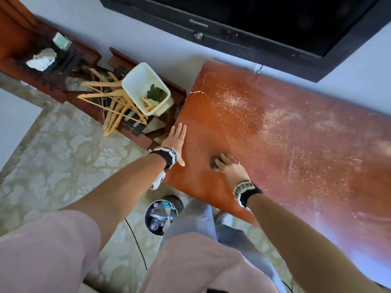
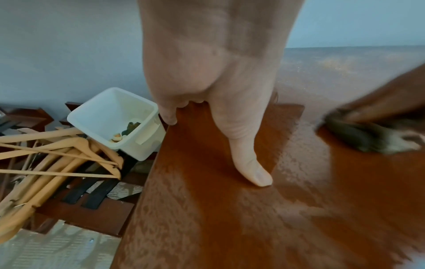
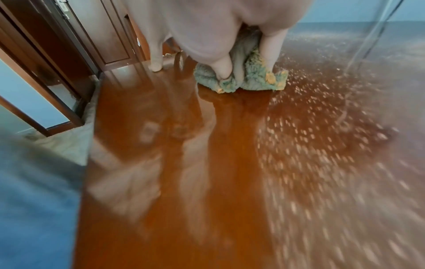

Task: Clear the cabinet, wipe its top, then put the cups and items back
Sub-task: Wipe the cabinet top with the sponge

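Cabinet top, a long reddish-brown polished wooden tabletop (image 1: 275, 144), runs from the person's near left away to the far right, under a black wall-mounted television (image 1: 264, 24). Nothing stands on it, so clearing looks done and wiping is the step in hand.

A crumpled blue-green terry cloth (image 3: 248, 76) lies under the right hand (image 1: 230, 168), whose fingers (image 3: 222, 70) curl down onto it and pinch its folds while pressing it flat to the wood. It sits near the left end and close to the front edge.

The left hand (image 1: 176, 142) rests flat and released on the left edge, fingers straight, thumb (image 2: 250, 169) lying on the surface, apparently bracing the body.

Clean glossy wood lies left of the cloth and towards the person; pale gritty dust (image 1: 281, 123) covers the stretch to its right and back towards the wall. The coming strokes therefore likely have to run rightward along the long axis, and the right hand is much nearer that dirty area.

A white plastic bin (image 1: 146, 87) stands just beside the left end.
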Available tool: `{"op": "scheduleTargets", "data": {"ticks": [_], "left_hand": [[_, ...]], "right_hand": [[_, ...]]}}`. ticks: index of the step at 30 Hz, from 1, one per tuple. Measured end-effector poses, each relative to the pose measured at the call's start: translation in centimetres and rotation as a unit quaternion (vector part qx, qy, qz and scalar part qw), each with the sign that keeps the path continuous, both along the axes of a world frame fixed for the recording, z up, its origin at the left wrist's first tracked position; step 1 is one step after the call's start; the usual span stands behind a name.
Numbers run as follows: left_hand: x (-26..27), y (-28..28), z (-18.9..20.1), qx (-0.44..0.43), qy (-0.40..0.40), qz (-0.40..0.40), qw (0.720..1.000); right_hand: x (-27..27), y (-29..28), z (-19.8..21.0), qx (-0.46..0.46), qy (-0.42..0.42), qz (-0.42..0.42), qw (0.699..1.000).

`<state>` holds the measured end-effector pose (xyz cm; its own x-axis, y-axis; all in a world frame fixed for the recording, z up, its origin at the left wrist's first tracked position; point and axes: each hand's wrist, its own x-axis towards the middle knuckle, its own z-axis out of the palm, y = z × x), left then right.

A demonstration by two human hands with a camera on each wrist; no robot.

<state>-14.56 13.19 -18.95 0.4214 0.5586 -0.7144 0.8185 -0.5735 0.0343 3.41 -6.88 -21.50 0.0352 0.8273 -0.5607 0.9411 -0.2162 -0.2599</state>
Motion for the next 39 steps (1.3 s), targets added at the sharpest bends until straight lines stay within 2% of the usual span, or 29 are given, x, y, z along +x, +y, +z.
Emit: {"op": "scheduleTargets", "data": {"ticks": [6,10,15,19,29,39], "left_hand": [[1.6,1.1,1.3,0.034,-0.015,-0.097,0.995],[4.2,3.2,2.2,0.038,-0.046,-0.119,0.991],[6.0,4.9,1.0,0.014,-0.042,-0.153,0.987],[5.2,5.5,-0.4,0.000,-0.089,-0.138,0.986],[4.2,6.4,-2.7,-0.017,-0.137,-0.098,0.986],[4.1,6.1,-3.4,-0.013,-0.143,-0.093,0.985]], "right_hand": [[-0.2,-4.5,1.4,-0.004,0.007,-0.006,1.000],[-0.9,-4.3,1.4,-0.002,0.017,-0.055,0.998],[-0.9,-2.6,0.5,0.015,0.023,-0.086,0.996],[0.0,2.2,-0.2,0.043,0.030,-0.091,0.994],[2.6,21.6,0.2,0.086,-0.019,-0.053,0.995],[4.3,32.3,0.6,0.114,-0.038,0.025,0.992]]}}
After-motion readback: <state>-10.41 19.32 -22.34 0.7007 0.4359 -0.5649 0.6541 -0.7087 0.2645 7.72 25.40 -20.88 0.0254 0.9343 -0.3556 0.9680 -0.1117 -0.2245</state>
